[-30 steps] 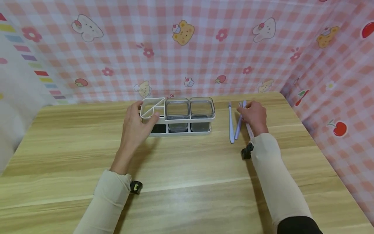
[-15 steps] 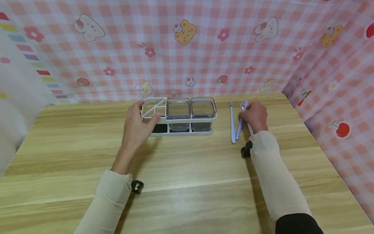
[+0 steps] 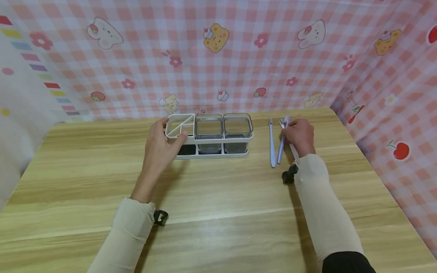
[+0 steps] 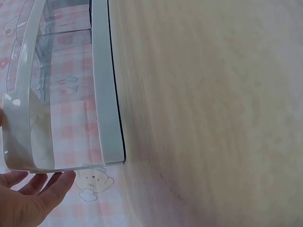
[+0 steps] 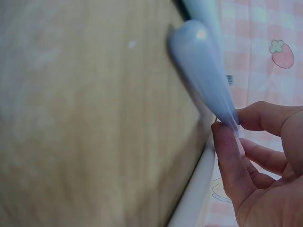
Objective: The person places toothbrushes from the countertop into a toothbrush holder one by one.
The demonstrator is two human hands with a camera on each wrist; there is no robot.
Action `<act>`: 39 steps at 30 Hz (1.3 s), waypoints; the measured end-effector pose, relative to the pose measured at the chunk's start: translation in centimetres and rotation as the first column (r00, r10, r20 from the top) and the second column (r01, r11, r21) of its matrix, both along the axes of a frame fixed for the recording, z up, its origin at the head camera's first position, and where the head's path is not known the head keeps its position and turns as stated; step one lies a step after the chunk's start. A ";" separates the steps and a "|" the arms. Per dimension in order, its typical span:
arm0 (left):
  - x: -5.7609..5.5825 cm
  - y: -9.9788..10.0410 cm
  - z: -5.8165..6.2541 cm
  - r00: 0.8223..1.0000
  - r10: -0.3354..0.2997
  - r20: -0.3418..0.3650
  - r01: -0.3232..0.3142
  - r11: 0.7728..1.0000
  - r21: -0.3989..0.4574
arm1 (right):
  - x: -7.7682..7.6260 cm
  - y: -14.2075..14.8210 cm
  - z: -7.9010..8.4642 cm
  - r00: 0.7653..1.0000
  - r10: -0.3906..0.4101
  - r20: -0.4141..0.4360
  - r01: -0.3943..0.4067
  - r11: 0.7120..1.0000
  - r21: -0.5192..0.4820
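My left hand (image 3: 155, 149) grips the left end of a white toothbrush holder (image 3: 222, 140), thumb over the front rim and fingers round the side. In the left wrist view, fingertips (image 4: 59, 187) press the holder's end wall (image 4: 19, 137). Two clear cups (image 3: 209, 128) fill its middle and right slots; a divided top covers the left one. My right hand (image 3: 301, 135) pinches a purple toothbrush (image 3: 281, 151) between thumb and fingers, its rounded handle end (image 5: 201, 59) showing in the right wrist view. A blue toothbrush (image 3: 272, 148) lies to its left, a white toothbrush (image 3: 294, 151) partly under the hand.
The wooden table (image 3: 218, 212) reaches back to a pink checked cloth (image 3: 143, 49) hanging close behind the holder. Another stretch of this cloth (image 3: 382, 125) runs along the right side. Each wrist carries a small black camera (image 3: 289, 174).
The right hand has shifted slightly right, and the purple toothbrush's lower end has swung right, away from the blue one. The left hand and holder keep their place.
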State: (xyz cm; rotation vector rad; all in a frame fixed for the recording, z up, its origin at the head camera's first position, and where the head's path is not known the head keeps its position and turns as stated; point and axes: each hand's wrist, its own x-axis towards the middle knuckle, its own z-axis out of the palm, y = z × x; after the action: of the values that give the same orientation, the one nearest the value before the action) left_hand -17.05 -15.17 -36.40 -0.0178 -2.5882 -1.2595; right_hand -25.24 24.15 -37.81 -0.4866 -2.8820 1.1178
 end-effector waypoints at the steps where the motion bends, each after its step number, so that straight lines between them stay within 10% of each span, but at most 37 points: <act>1: 0.0 0.0 0.0 1.000 0.001 0.000 -0.001 1.000 0.000 | 0.0 0.0 0.0 1.000 -0.006 -0.002 0.006 1.000 -0.021; 20: 0.0 -0.1 0.0 1.000 0.003 0.016 -0.003 1.000 0.007 | 0.2 -0.7 2.1 0.988 -0.130 -0.086 0.063 0.839 -0.541; 39: 0.0 -0.1 0.0 1.000 -0.004 -0.007 0.004 1.000 0.014 | 0.5 -3.1 6.0 0.971 -0.158 -0.181 -0.011 0.724 -0.690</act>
State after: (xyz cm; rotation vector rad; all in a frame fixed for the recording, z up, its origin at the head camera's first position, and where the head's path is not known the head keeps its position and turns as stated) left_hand -17.10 -15.32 -36.43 -0.0247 -2.5745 -1.2772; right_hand -24.70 21.07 -31.84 -0.4263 -2.1388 2.0689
